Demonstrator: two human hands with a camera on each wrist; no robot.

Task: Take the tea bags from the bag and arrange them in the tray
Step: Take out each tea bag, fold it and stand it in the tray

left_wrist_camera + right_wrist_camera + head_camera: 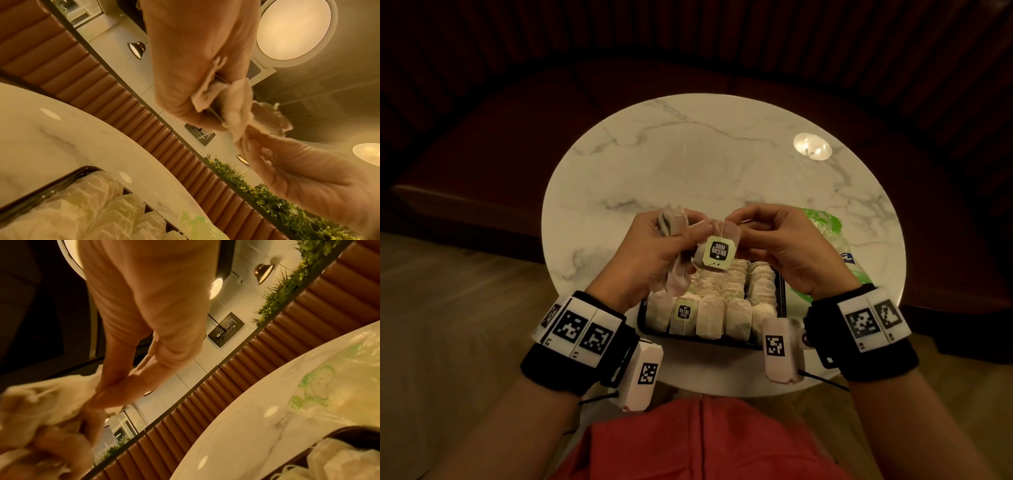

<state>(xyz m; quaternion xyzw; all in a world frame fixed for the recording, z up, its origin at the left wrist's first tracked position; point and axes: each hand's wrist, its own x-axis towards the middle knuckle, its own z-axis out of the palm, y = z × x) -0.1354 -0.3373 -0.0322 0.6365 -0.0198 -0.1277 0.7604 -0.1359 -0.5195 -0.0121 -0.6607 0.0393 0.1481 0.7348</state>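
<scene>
Above the tray, my left hand grips a bunch of several pale tea bags. My right hand pinches the top corner of one tea bag with a green tag, which hangs between both hands. The black tray below holds rows of upright tea bags. In the left wrist view the left hand clutches the crumpled tea bags and the right hand pinches one tea bag. The right wrist view shows the right hand at the blurred tea bags.
The green and clear plastic bag lies on the round marble table, right of the tray and partly behind my right hand. A padded bench curves round the table's far side. My lap is against the near edge.
</scene>
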